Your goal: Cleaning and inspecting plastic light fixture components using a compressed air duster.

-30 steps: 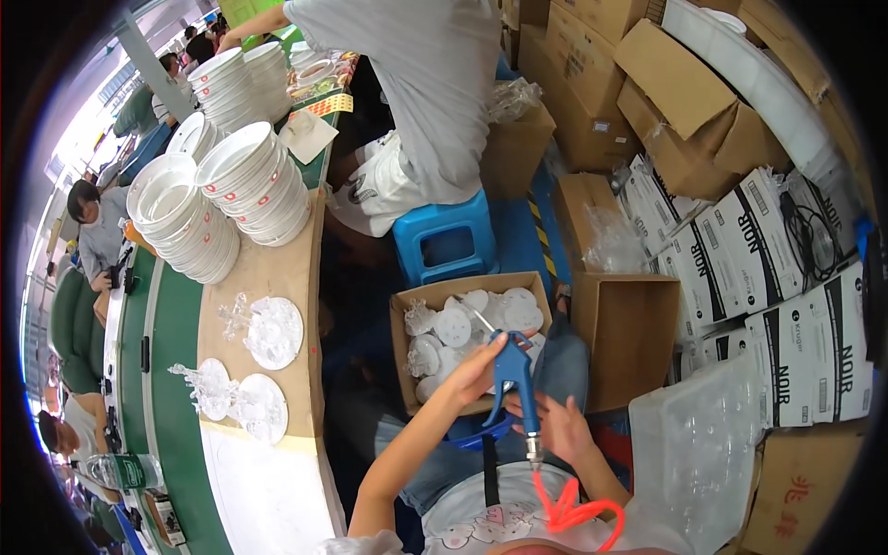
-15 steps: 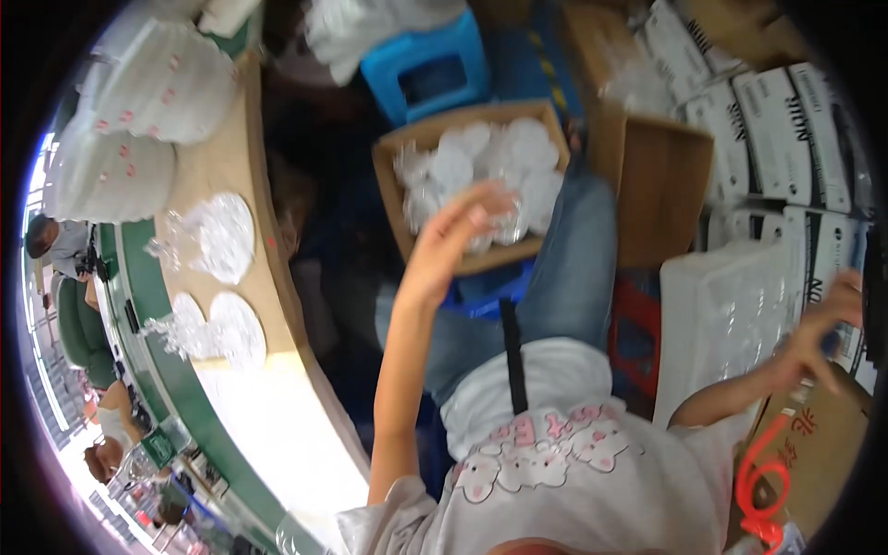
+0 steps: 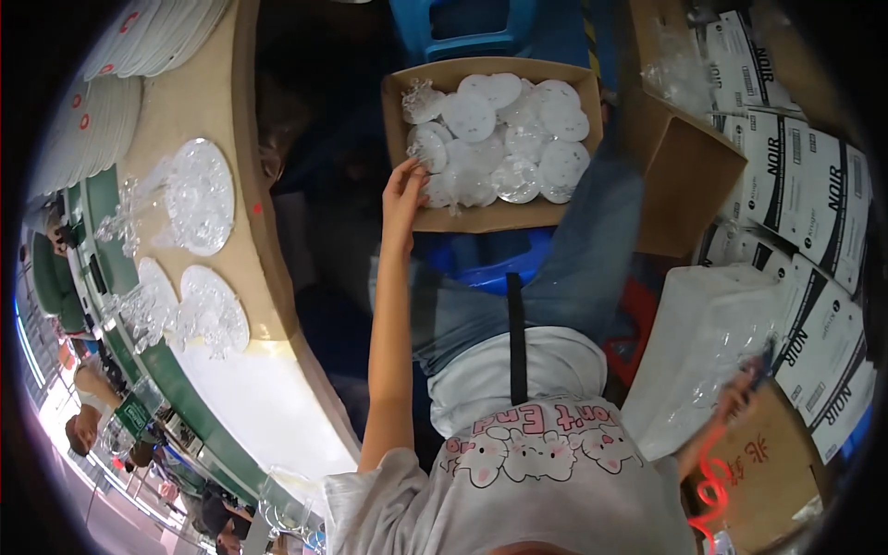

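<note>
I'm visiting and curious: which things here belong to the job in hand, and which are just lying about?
Likely in use:
Open brown cardboard box of clear, round plastic pieces, left hand at its edge
Blurred dark-blue tool at the right hand
Bright red coiled hose

Apparently lying about:
Bright-blue plastic stool
Black-and-white cardboard cartons
Translucent white plastic container

From here I count one box [image 3: 504,219] at the left hand [image 3: 403,194], three discs [image 3: 205,196] and two plate stacks [image 3: 97,134] left of it, one stool [image 3: 467,45] beyond; one air gun [image 3: 764,359] in the right hand [image 3: 737,391], one hose [image 3: 706,455] below it.
</note>
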The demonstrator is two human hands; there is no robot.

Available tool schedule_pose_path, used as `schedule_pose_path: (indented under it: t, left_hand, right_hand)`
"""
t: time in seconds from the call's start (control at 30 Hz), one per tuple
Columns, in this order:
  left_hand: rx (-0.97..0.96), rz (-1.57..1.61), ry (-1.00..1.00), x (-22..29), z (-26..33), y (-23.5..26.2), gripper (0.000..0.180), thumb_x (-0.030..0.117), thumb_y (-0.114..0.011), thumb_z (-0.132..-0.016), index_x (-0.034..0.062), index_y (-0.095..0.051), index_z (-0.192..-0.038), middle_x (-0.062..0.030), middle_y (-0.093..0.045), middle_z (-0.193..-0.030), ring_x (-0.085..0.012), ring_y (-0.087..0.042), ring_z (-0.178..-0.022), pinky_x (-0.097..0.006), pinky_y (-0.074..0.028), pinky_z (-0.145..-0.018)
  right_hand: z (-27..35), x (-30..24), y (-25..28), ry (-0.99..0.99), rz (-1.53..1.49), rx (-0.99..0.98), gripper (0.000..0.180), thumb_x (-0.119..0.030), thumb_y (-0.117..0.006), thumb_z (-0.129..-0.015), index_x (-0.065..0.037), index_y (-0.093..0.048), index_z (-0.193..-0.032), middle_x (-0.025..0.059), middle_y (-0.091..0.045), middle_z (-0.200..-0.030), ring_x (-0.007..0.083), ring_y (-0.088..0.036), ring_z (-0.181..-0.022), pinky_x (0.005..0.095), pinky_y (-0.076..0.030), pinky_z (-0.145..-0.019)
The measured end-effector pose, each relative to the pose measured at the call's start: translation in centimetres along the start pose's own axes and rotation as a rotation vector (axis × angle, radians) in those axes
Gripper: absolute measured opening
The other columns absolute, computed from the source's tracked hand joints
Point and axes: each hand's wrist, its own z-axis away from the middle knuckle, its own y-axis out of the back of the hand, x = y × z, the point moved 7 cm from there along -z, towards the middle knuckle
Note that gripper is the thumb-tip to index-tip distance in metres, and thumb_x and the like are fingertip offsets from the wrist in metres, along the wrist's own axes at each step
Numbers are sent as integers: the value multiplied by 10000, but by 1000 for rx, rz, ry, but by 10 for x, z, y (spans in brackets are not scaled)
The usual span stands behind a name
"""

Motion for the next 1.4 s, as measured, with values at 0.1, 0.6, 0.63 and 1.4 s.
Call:
schedule_pose_path:
  t: [0.1,0.6,0.63,1.4]
  left_hand:
    - [148,-219,-146,-58,-63,17,572,258,-654,-762,-26,-407,-1191,-107,-537,-1090,-162,-507,-995,-253,-409,-811]
    - [322,-414,203,-135,-209,-58,1254,519,-799,-432,152,-52,-1371,-370,-77,-1298,-459,-158,-1229,-441,-256,-989]
    - [353,-463,201,-139,-217,-54,1260,528,-798,-425,192,-40,-1374,-381,-48,-1297,-473,-133,-1236,-464,-247,-989]
    - [165,-1020,11,-117,-246,-79,1256,452,-802,-379,264,-51,-1368,-304,-105,-1297,-459,-147,-1216,-647,-90,-937]
  right_hand:
    - [-40,77,56,-214,346,441,575,-123,-543,-679,-53,-373,-1224,107,-490,-1058,204,-512,-901,267,-436,-603]
    - [-117,193,-6,-901,1088,-11,624,14,-493,-659,-29,-371,-1269,85,-531,-1078,144,-501,-957,213,-420,-615]
    - [-123,192,-6,-899,1081,38,618,11,-492,-662,-25,-374,-1268,86,-532,-1070,143,-503,-952,209,-419,-608]
    - [-148,187,2,-862,1094,126,584,-12,-495,-678,-24,-391,-1253,64,-537,-1030,122,-515,-916,218,-441,-616]
